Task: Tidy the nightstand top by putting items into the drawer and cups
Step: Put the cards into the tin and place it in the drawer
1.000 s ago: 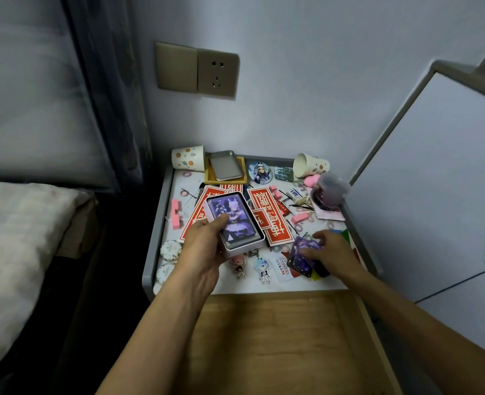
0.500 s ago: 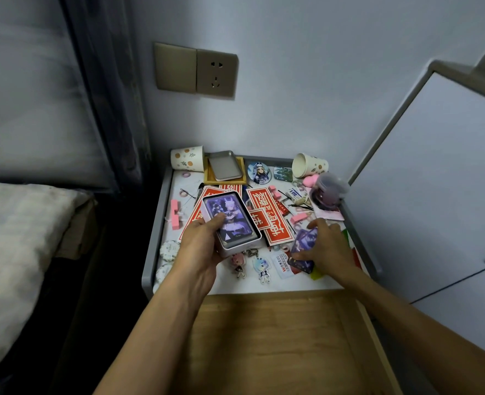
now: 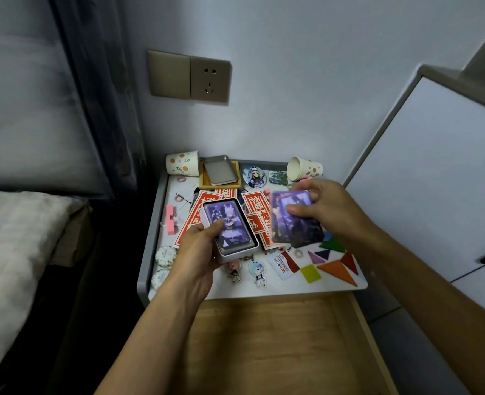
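Left hand (image 3: 198, 252) grips white tin (image 3: 237, 253); purple picture card face-up inside, thumb on it. Right hand (image 3: 332, 209) pinches blurred purple cards (image 3: 292, 226) just right of tin, above cluttered surface (image 3: 264, 287).

Dim, cool, bluish indoor light, soft and even across the wall. Deep black in the gap between bed (image 3: 13, 238) and table (image 3: 150, 246). Motion blur on the right hand (image 3: 329, 212) and its card (image 3: 292, 232). Wide-angle bending toward the edges, slight grainy softness throughout.
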Demonstrator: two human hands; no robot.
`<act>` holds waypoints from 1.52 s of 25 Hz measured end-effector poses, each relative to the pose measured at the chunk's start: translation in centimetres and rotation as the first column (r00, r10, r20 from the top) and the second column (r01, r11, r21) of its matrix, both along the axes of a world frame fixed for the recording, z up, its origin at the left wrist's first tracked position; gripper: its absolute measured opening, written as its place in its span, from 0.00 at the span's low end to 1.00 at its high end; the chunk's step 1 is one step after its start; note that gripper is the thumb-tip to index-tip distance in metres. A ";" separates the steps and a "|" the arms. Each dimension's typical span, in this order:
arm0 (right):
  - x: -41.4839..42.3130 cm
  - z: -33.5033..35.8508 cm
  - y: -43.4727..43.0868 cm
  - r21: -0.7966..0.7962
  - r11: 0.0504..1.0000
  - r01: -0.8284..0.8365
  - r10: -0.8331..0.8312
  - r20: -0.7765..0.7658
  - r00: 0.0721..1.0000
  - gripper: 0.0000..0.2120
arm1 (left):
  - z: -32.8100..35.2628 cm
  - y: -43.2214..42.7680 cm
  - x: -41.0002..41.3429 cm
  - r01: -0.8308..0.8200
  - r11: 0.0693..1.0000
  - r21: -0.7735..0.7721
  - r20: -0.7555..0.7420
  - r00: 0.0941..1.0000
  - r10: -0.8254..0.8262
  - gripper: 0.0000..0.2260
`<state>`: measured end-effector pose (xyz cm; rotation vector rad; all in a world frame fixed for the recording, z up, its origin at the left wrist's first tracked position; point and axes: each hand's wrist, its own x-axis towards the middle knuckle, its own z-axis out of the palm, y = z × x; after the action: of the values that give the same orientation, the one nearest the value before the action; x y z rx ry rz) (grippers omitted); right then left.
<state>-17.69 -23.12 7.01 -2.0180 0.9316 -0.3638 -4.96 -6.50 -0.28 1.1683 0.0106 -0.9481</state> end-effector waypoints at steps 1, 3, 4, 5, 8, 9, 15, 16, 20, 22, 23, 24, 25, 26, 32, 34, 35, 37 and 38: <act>1.0 0.6 0.5 0.080 0.996 -0.040 0.041 -0.001 0.999 0.16 | 0.0 0.0 -0.1 0.014 1.000 -0.003 0.002 1.000 -0.014 0.04; 3.2 0.9 1.1 0.099 0.988 -0.118 0.125 -0.061 0.990 0.15 | 0.2 0.1 -0.3 0.051 0.998 -0.022 0.002 0.999 -0.051 0.03; 4.2 0.8 1.4 0.091 0.986 -0.142 0.150 -0.085 0.985 0.14 | 0.4 0.1 -0.3 0.069 0.997 -0.033 -0.001 0.998 -0.069 0.04; 5.1 0.7 1.6 0.078 0.983 -0.164 0.172 -0.114 0.979 0.13 | 0.5 0.1 -0.2 0.082 0.996 -0.042 -0.005 0.997 -0.082 0.06; 6.9 0.1 2.0 0.068 0.975 -0.210 0.219 -0.164 0.962 0.13 | 0.5 0.1 0.1 0.093 0.994 -0.050 -0.001 0.996 -0.094 0.14; 7.2 0.0 2.2 0.061 0.973 -0.224 0.232 -0.172 0.957 0.14 | 0.4 0.1 0.2 0.092 0.995 -0.048 0.001 0.996 -0.092 0.16; 7.8 -0.1 2.8 0.002 0.959 -0.285 0.280 -0.194 0.940 0.15 | 0.2 0.3 0.3 0.101 0.994 -0.043 -0.007 0.995 -0.101 0.17; 7.7 -0.1 2.8 -0.002 0.957 -0.290 0.284 -0.196 0.939 0.16 | 0.3 0.4 0.2 0.102 0.994 -0.044 -0.007 0.995 -0.102 0.18; 7.5 0.0 2.9 -0.028 0.953 -0.302 0.288 -0.234 0.929 0.16 | 0.5 0.5 0.1 0.102 0.993 -0.057 -0.018 0.995 -0.103 0.19; 7.4 -0.2 3.0 -0.066 0.956 -0.287 0.263 -0.245 0.933 0.16 | 0.5 0.5 0.1 0.104 0.993 -0.053 -0.014 0.994 -0.105 0.18; 7.4 -0.4 3.1 -0.105 0.956 -0.272 0.240 -0.246 0.939 0.16 | 0.5 0.5 0.1 0.101 0.994 -0.051 -0.011 0.995 -0.101 0.17; 7.3 -0.7 3.2 -0.175 0.950 -0.258 0.209 -0.257 0.944 0.17 | 0.5 0.4 0.0 0.096 0.994 -0.053 -0.006 0.995 -0.096 0.16; 7.2 -1.0 3.4 -0.262 0.933 -0.248 0.174 -0.274 0.946 0.17 | 0.5 0.4 -0.1 0.093 0.994 -0.055 -0.003 0.996 -0.093 0.15; 7.2 -1.3 3.4 -0.339 0.910 -0.241 0.143 -0.289 0.946 0.18 | 0.6 0.4 -0.2 0.092 0.994 -0.055 -0.001 0.996 -0.092 0.14; 7.1 -1.8 4.0 -0.339 0.917 -0.211 0.134 -0.235 0.963 0.18 | 0.5 0.2 -0.1 0.092 0.995 -0.041 -0.005 0.996 -0.092 0.15; 6.9 -1.9 4.2 -0.345 0.913 -0.218 0.144 -0.227 0.963 0.17 | 0.5 0.1 -0.2 0.092 0.995 -0.041 -0.012 0.996 -0.092 0.15; 6.8 -2.1 4.3 -0.325 0.921 -0.216 0.149 -0.217 0.965 0.16 | 0.5 0.1 -0.2 0.094 0.995 -0.039 -0.011 0.995 -0.094 0.15; 6.7 -2.3 4.2 -0.236 0.950 -0.205 0.163 -0.184 0.969 0.12 | 0.5 0.2 -0.2 0.103 0.994 -0.041 -0.010 0.995 -0.104 0.16; 6.5 -2.3 4.3 -0.205 0.956 -0.208 0.174 -0.173 0.969 0.11 | 0.5 0.3 -0.2 0.104 0.994 -0.043 -0.011 0.994 -0.105 0.16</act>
<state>-11.15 -18.85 4.72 -2.3477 0.8061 -0.2140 -5.18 -6.25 0.22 1.1324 -0.0601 -1.0434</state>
